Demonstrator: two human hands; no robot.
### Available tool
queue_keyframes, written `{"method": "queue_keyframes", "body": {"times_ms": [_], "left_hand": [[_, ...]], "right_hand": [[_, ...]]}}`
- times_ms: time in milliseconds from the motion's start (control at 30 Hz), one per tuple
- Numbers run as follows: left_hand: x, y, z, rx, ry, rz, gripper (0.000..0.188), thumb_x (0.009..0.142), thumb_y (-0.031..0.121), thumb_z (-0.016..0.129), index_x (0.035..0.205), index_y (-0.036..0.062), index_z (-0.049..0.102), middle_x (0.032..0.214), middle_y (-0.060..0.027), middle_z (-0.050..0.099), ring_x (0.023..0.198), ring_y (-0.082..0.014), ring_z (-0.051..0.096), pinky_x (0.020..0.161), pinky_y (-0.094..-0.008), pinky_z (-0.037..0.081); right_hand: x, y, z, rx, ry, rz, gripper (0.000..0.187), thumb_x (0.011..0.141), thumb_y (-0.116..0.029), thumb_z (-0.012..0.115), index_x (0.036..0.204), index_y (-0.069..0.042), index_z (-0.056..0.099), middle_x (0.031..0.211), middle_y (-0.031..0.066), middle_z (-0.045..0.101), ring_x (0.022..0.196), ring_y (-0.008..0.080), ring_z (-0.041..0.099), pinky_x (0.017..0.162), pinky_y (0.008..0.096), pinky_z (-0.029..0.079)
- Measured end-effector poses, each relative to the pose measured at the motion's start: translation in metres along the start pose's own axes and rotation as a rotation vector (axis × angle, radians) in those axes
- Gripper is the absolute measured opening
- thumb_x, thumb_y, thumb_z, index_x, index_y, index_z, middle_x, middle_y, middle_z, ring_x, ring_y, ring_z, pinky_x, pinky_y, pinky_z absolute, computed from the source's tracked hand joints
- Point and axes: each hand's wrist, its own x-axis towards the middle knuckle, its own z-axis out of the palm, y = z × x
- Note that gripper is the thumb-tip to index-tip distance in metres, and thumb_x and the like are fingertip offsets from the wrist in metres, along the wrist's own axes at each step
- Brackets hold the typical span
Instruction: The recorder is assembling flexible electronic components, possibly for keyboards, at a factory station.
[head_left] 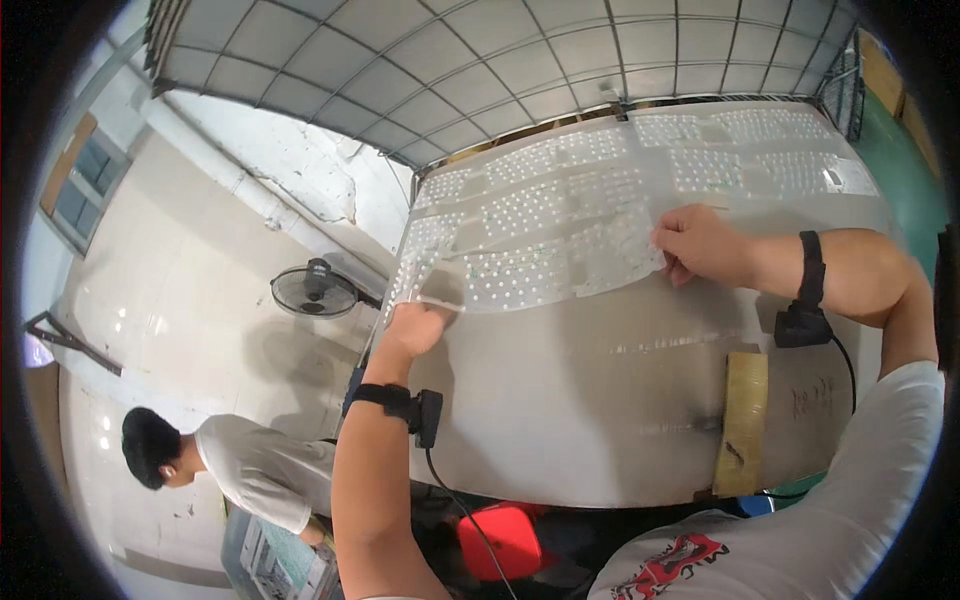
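Note:
A translucent plastic sheet dotted with rows of small white spots lies across the far left part of a grey board surface. My left hand is closed at the sheet's near left corner, its fingers partly hidden. My right hand pinches the sheet's near right edge, with thumb and fingers together. Between the two hands, the near edge bows a little toward me. Further right and back lie similar dotted sheets, apart from my hands. Black straps with small cabled boxes circle both my forearms.
A wire mesh panel rises behind the surface. On its near right lies a yellow strip. To the left are a black fan and another person, bent over a grey container. A red stool stands below the near edge.

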Motion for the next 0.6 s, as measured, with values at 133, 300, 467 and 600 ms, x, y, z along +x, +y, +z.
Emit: {"method": "queue_keyframes", "body": {"times_ms": [133, 300, 467, 600], "left_hand": [[0.022, -0.022, 0.011, 0.01, 0.031, 0.061, 0.042, 0.084, 0.021, 0.051, 0.122, 0.0039, 0.052, 0.113, -0.0187, 0.06, 0.103, -0.0335, 0.056, 0.087, -0.0366, 0.044], [0.028, -0.068, 0.018, 0.169, 0.144, 0.071, 0.041, 0.083, 0.017, 0.044, 0.121, 0.0011, 0.051, 0.121, -0.0222, 0.053, 0.114, -0.0378, 0.049, 0.095, -0.043, 0.04], [-0.005, -0.054, 0.005, 0.438, 0.157, -0.221, 0.044, 0.082, 0.02, 0.048, 0.125, 0.0081, 0.05, 0.125, -0.0154, 0.053, 0.119, -0.0343, 0.047, 0.1, -0.0493, 0.035], [-0.039, -0.045, -0.006, 0.52, 0.035, -0.473, 0.045, 0.081, 0.02, 0.05, 0.124, 0.0083, 0.05, 0.13, -0.0096, 0.05, 0.127, -0.0257, 0.041, 0.1, -0.0515, 0.033]], "right_hand": [[0.007, 0.0, -0.002, -0.077, -0.011, 0.034, 0.025, 0.089, -0.019, 0.052, 0.072, -0.001, 0.057, 0.064, 0.0064, 0.057, 0.051, 0.0132, 0.056, 0.048, 0.0262, 0.048], [0.007, -0.005, 0.001, -0.093, -0.042, 0.025, 0.024, 0.088, -0.014, 0.051, 0.072, 0.002, 0.058, 0.064, 0.0091, 0.059, 0.05, 0.0139, 0.055, 0.048, 0.0278, 0.049], [0.008, 0.0, 0.003, -0.06, -0.023, 0.008, 0.025, 0.087, -0.015, 0.051, 0.071, 0.002, 0.058, 0.06, 0.0075, 0.057, 0.048, 0.0133, 0.053, 0.045, 0.0282, 0.048], [0.003, -0.004, 0.003, -0.095, 0.002, 0.029, 0.028, 0.088, -0.019, 0.053, 0.065, -0.002, 0.053, 0.056, 0.0042, 0.052, 0.043, 0.0121, 0.05, 0.043, 0.0266, 0.044]]}}
